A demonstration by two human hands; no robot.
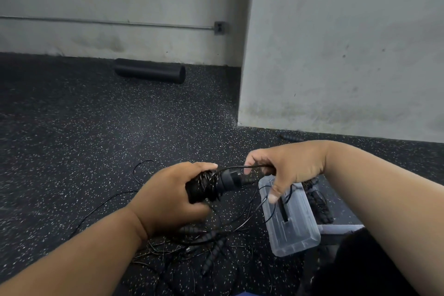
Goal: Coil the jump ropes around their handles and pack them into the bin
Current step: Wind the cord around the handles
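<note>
the left hand (pixel 168 197) is wrapped around a pair of black jump rope handles (pixel 211 185) held above the floor, its fingers curled under the bundle where thin black cord is already wound in tight turns around the lower part. the handle ends point right, toward the right hand (pixel 286 170), which pinches a length of the black cord (pixel 240 168) between thumb and curled fingers just beside the handle tips, the cord arching from the wound section over to that grip. one finger of the right hand sticks down over the clear plastic lid (pixel 293 221), which lies flat on the floor under and to the right of the hands. just behind the lid sits the clear bin (pixel 336 226), mostly hidden by the right forearm, with coiled black ropes (pixel 319 202) visible inside it. on the speckled black rubber floor (pixel 96 127) below the hands lies a loose tangle of more jump ropes (pixel 209 245), ribbed black handles among thin cords that loop out to the left. another ribbed handle (pixel 292 137) lies by the base of the grey concrete wall (pixel 348 43) to the right. farther back, a black foam roller (pixel 150 74) rests against the far wall, below a grey outlet box (pixel 219 27) fed by a conduit (pixel 105 22).
</note>
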